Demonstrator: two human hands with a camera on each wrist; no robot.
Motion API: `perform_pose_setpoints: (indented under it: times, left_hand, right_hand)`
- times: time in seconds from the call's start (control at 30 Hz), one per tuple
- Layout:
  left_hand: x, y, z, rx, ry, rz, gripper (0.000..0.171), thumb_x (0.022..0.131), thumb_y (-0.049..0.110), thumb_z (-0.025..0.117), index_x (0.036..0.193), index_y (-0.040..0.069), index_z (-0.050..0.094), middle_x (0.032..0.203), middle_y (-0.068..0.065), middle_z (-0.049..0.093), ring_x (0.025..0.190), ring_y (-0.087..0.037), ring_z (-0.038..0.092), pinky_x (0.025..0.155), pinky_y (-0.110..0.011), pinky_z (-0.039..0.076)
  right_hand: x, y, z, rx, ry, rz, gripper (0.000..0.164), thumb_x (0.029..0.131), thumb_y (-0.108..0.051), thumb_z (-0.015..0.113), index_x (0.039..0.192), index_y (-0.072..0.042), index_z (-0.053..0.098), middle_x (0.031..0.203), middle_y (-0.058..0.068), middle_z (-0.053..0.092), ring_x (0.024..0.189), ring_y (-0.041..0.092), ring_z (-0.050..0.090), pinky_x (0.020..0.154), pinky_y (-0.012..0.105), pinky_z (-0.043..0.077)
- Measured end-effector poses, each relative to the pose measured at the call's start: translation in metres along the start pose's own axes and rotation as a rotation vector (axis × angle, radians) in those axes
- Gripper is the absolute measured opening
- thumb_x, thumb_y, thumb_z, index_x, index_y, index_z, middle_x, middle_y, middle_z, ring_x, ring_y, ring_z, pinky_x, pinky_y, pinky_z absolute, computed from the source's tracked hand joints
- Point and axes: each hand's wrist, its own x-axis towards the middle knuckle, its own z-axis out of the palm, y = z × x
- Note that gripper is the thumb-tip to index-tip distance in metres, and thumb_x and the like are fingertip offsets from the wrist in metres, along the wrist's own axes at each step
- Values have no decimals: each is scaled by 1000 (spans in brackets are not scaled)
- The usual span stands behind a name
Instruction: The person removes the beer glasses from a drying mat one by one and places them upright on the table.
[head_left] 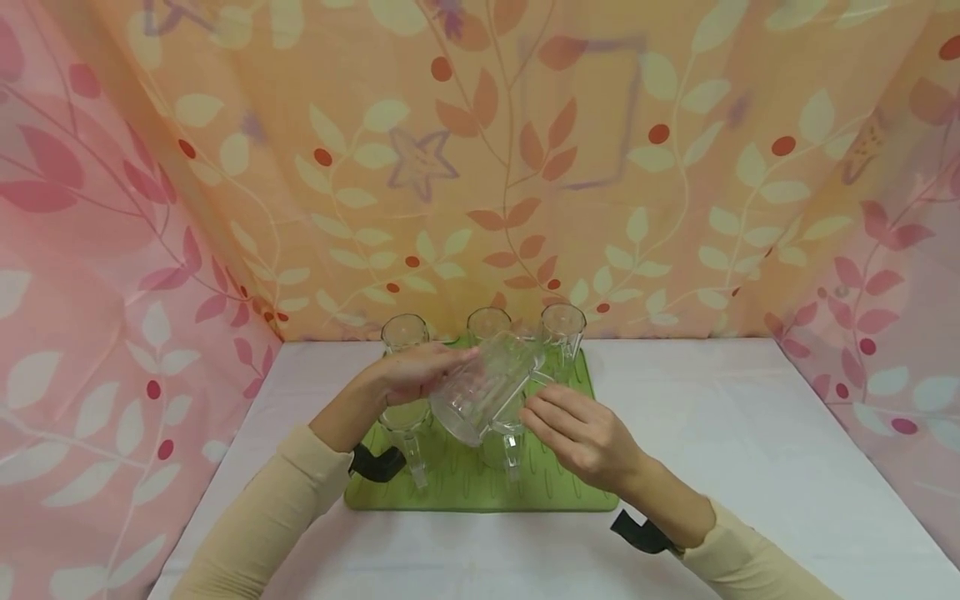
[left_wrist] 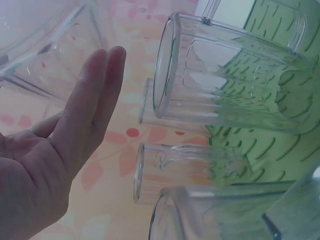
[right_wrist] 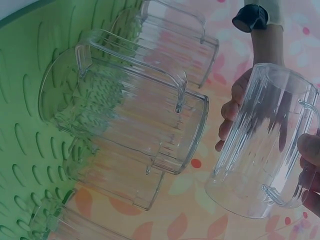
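A clear glass mug (head_left: 487,392) hangs tilted over a green ribbed mat (head_left: 566,493). My right hand (head_left: 581,435) grips its handle, with the fingers curled round it. My left hand (head_left: 418,371) touches the far side of the mug's body, and in the left wrist view its fingers (left_wrist: 95,85) lie straight against the glass. In the right wrist view the held mug (right_wrist: 255,150) shows vertical facets, and the left hand's fingers show along its edge.
Several more glass mugs stand upright on the mat, among them a back left one (head_left: 405,331), a back right one (head_left: 564,327) and front ones partly hidden below the held mug. White cloth (head_left: 705,433) surrounds the mat. A patterned curtain (head_left: 495,167) rises behind.
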Motion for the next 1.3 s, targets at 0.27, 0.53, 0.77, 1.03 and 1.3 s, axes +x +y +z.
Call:
perform_pose_setpoints:
  times: [0.27, 0.53, 0.77, 1.03, 1.3]
  left_hand:
    - [3, -3, 3, -17, 23, -30, 53, 102, 33, 47, 128, -13, 54, 103, -6, 72, 89, -13, 71, 82, -29, 60]
    - [6, -4, 7, -93, 57, -23, 45, 100, 27, 51, 123, -12, 59, 88, 1, 74, 77, -12, 73, 71, -28, 61]
    - [7, -7, 10, -129, 106, -12, 35, 99, 25, 54, 116, -5, 61, 87, 1, 75, 76, -14, 73, 72, -32, 62]
    - [4, -7, 13, -40, 169, -2, 46, 97, 29, 55, 122, -10, 59, 104, -11, 73, 84, -16, 72, 77, -35, 61]
    - [-1, -9, 16, -7, 238, 16, 52, 96, 31, 57, 128, -10, 55, 123, -23, 65, 91, -18, 71, 83, -36, 60]
  right_hand:
    - [0, -1, 0, 4, 5, -7, 23, 97, 0, 53, 88, -1, 75, 84, 8, 74, 78, 22, 69, 72, 32, 61]
    - [0, 0, -2, 11, 6, 0, 23, 96, 2, 53, 88, -1, 75, 83, 9, 75, 77, 22, 70, 70, 31, 61]
    - [-4, -2, -3, 44, -39, 102, 24, 97, 0, 52, 91, -4, 75, 87, 9, 76, 82, 24, 70, 71, 32, 61]
    - [-5, -2, -6, 146, -59, 203, 23, 99, -15, 56, 94, -4, 75, 94, 10, 76, 90, 27, 70, 81, 32, 60]
    - [-6, -2, -5, 275, -37, 288, 27, 96, -26, 61, 99, -2, 75, 99, 14, 74, 97, 29, 69, 93, 31, 56]
